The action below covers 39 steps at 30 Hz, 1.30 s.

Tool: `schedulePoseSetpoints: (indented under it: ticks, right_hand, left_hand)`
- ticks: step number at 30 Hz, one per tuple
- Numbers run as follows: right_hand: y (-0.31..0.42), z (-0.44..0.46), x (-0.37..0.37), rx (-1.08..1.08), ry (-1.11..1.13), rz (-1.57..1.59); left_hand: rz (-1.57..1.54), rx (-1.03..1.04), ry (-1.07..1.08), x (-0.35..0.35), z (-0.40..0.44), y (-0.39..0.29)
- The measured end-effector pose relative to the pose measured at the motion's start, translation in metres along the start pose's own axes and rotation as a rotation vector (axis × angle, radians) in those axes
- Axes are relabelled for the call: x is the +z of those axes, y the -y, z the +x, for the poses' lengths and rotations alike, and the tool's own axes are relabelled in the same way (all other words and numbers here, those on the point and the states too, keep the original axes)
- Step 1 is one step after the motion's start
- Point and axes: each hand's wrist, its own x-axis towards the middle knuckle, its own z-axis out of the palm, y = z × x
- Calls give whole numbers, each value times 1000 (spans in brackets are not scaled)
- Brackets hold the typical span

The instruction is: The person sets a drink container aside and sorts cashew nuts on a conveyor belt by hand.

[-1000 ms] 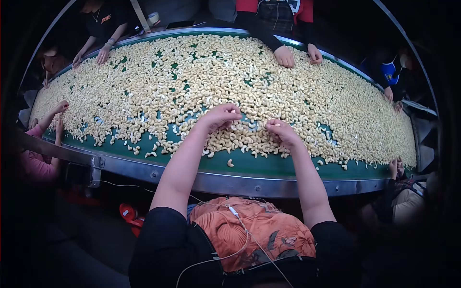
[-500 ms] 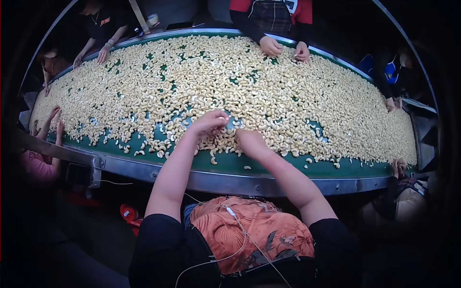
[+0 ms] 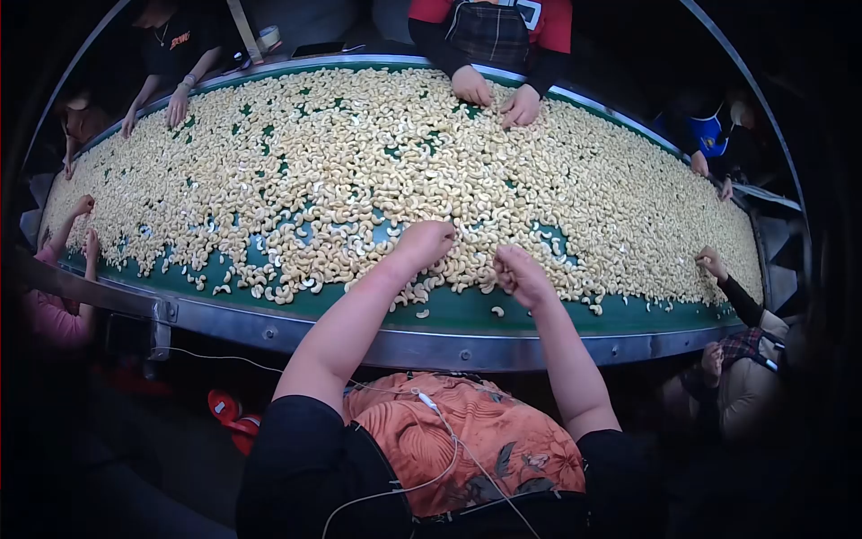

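Pale cashew nuts (image 3: 377,171) lie thickly over a green conveyor belt (image 3: 359,308). My left hand (image 3: 428,243) is over the near part of the nuts, its fingers closed and pointing down to the right; its fingertips are at the nuts, and what they hold is hidden. To its right, my right hand (image 3: 523,274) is just above the near edge of the nut layer, fingers curled together. Anything between those fingers is too small to make out. A few loose cashews lie on bare belt in front of my hands.
A metal rail (image 3: 431,350) runs along the belt's near side. Across the belt, a co-worker's hands (image 3: 496,97) touch the nuts. Other people's hands are at the far left, near left and right. A white cable hangs over my orange apron (image 3: 476,440).
My left hand has moved right and down to the nuts. My right hand went left, then came back right. The nuts have drifted left, and a co-worker at the right has reached out.
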Motion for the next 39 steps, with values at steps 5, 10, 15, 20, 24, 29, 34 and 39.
schedulePoseSetpoints:
  ticks: [5, 10, 15, 20, 24, 29, 34, 39]
  right_hand:
    - [25, 43, -16, -416, -360, -1457]
    - [19, 51, -34, -329, -312, -1496]
    - [31, 13, -85, 39, 93, -72]
    - [20, 5, -75, -39, 5, -408]
    - [7, 8, -38, -507, -135, -1362]
    - [-2, 9, -40, -415, -60, -1297]
    - [-7, -20, -106, 47, 217, -30]
    - [10, -42, -157, -28, 103, 596]
  left_hand:
    - [-340, -266, 73, -15, -9, -15]
    - [-228, -46, 1, 0, 7, -40]
    - [54, 91, 38, 37, 26, -66]
    - [7, -46, 8, 47, 29, -65]
    - [-275, -190, -39, 28, 14, -63]
    - [-204, -259, 68, 29, 7, -88]
    - [195, -51, 53, 63, 10, -89]
    - [7, -60, 9, 63, 4, -81]
